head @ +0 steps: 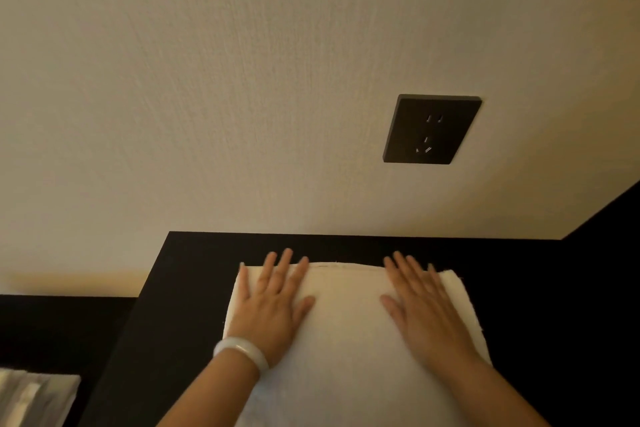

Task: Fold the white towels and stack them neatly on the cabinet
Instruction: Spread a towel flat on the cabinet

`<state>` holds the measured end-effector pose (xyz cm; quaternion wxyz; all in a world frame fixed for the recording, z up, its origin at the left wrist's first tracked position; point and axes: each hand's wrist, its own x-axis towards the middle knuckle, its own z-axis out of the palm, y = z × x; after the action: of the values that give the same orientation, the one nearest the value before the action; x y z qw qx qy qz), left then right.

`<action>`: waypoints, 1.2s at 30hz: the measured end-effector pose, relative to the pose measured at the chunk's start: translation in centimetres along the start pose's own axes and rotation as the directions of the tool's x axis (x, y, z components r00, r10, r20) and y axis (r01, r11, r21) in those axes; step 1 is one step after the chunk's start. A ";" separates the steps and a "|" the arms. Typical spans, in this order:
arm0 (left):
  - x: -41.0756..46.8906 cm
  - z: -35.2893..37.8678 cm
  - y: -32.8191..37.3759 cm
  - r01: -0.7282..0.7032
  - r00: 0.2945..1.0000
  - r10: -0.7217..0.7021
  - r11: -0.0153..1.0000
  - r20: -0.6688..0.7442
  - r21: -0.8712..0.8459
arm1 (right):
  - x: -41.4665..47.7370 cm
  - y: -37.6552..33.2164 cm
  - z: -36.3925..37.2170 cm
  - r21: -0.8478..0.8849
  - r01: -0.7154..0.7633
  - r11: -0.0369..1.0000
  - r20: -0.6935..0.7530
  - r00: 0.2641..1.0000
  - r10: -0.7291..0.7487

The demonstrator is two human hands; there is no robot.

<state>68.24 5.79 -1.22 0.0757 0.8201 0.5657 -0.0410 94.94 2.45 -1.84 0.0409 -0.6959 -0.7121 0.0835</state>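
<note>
- Forearms nearest you enter from the near edge and run up onto the white towel (346, 340); your left wrist carries a pale bracelet (242, 354).
- Towel position: it lies flat on the black cabinet top (194, 274), with its far edge just short of the beige wall (242, 80). Its near part runs out of view.
- Left hand (273, 308): palm down on the left part of the towel, fingers (283, 269) straight and spread, tips at the far edge. It grips nothing.
- Right hand (426, 308): palm down on the right part, fingers straight and slightly spread. It also grips nothing.
- Step in hand, as judged: you are pressing the towel flat, either to set a fold or to prepare one. The number of layers cannot be told from this view.
- Next move, as judged: pinch two corners of one edge, carry that edge over to the opposite edge, and align the borders before you press again. Keep the towel square to the cabinet's back edge.
- Other items: a dark wall socket (431, 128) sits above, to the far right. A pale striped object (31, 399) lies at the near left, too blurred to identify.
</note>
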 end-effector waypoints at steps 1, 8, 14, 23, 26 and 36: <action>-0.1 -0.1 -1.1 0.043 0.999 -0.044 0.999 -0.005 -0.019 | 0.1 1.3 -0.3 -0.020 -0.033 0.999 0.009 0.999 0.033; -1.3 -1.2 -4.0 0.156 0.988 -0.154 0.981 0.029 -0.118 | -1.2 4.7 -2.1 -0.045 -0.105 0.993 0.029 0.994 0.106; -6.7 -0.8 -2.6 -0.082 0.997 0.083 0.990 0.004 -0.112 | -6.5 1.9 -0.7 -0.015 0.054 0.998 0.004 0.999 -0.054; -15.8 0.0 6.8 -0.184 0.977 0.184 0.983 0.106 -0.011 | -15.5 -7.7 -0.2 -0.001 0.250 0.968 0.066 0.966 -0.249; -16.5 0.6 6.6 -0.050 0.998 0.051 0.998 0.040 -0.025 | -16.3 -7.0 0.8 -0.019 0.123 0.992 0.032 0.992 -0.122; -20.6 1.3 0.1 0.043 0.987 -0.004 0.971 0.161 -0.235 | -21.9 2.6 -0.6 0.048 -0.115 0.992 0.037 0.993 0.114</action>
<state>61.06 -13.46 0.64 0.2178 0.7925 0.5683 -0.0396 98.19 -19.36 -0.47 0.0415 -0.7328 -0.6693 0.1155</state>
